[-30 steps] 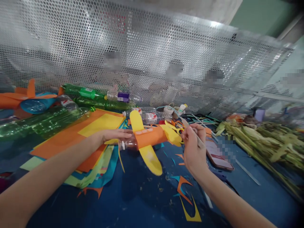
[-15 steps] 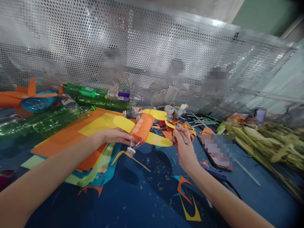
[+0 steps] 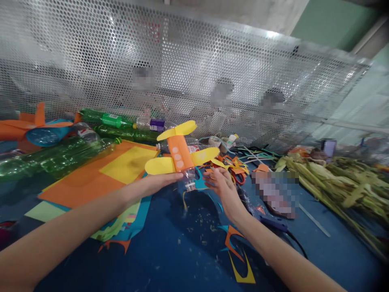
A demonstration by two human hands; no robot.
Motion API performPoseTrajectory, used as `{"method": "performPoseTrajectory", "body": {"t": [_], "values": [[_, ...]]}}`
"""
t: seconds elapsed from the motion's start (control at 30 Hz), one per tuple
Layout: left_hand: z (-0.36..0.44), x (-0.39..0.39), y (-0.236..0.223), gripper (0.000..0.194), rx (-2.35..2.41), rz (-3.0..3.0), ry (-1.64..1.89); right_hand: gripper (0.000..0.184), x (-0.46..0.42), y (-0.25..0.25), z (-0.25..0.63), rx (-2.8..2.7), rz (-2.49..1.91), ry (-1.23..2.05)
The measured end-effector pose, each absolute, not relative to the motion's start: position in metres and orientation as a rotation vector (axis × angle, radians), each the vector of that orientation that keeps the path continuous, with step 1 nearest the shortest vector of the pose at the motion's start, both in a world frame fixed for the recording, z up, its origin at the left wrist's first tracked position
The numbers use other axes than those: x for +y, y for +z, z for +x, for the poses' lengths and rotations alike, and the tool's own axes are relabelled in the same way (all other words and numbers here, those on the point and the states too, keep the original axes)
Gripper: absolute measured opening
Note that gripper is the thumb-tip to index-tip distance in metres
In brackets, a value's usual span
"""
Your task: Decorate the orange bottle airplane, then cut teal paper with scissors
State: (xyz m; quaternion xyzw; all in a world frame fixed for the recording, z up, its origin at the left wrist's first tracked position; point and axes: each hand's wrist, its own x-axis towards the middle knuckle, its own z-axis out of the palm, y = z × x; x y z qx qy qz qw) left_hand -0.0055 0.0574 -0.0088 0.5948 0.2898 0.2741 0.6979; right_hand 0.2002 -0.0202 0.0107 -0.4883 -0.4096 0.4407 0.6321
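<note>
Holding the orange-and-yellow bottle plane above the blue table, the left hand lies along its underside at seven o'clock, fingers straight and pressed together, its thumb hidden. The plane's clear neck points to between five and six o'clock, its small yellow tail wings toward twelve, and its broad yellow wings reach to about eight and two. At four o'clock, near the neck, the right hand has its fingers part bent and slightly apart; whether they pinch anything cannot be told. Just beyond it are red-handled scissors and paper scraps, then a phone, partly blurred out, and a blue tool with a black cord. A yellow paper offcut lies at five o'clock. Stacked coloured sheets spread at eight to nine, green bottles beyond them toward nine, and a second plane farther out. Dry husks are heaped at three to four; a perforated metal screen spans twelve.
</note>
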Motion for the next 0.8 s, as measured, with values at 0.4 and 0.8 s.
{"method": "performPoseTrajectory", "body": {"t": [0.4,0.8], "values": [[0.003,0.039,-0.012,0.041,0.610,1.465,0.612,0.040,-0.034,0.003,0.195,-1.646,-1.335,0.523],[-0.003,0.053,0.007,0.031,0.654,0.923,0.652,0.040,-0.027,0.009,0.206,-1.724,-1.369,0.508]]}}
